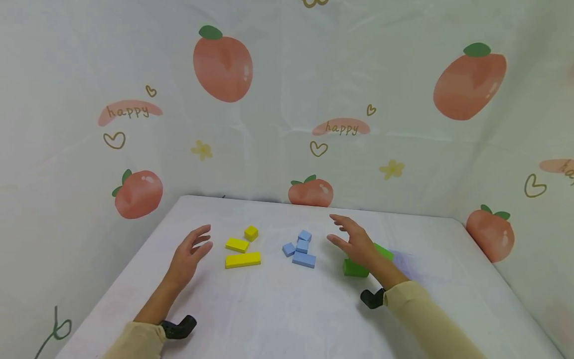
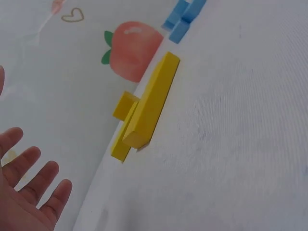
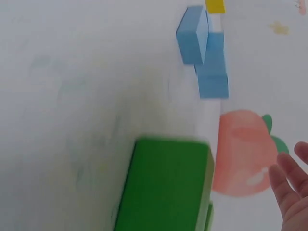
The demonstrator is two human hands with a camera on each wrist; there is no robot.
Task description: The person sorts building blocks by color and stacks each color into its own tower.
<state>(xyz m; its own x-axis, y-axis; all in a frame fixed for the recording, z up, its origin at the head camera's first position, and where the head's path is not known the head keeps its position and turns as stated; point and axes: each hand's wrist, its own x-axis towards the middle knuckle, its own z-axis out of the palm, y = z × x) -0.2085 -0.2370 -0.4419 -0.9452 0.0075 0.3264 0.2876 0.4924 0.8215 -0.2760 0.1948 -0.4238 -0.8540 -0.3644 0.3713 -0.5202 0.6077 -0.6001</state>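
The left hand [image 1: 185,258] is raised, fingers spread, left of three yellow blocks [image 1: 242,260]. The right hand [image 1: 358,244], thumb and fingers spread, partly hides the green blocks [image 1: 356,268] at right. Four blue blocks [image 1: 304,259] lie between the yellow and green groups on the white table [image 1: 269,314].

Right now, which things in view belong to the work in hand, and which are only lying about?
Likely in the work:
yellow cube and two yellow bars, nearest the left grip
green blocks, by the right grip
light blue blocks, between those

Likely just surroundings:
white table cover
fruit-print backdrop
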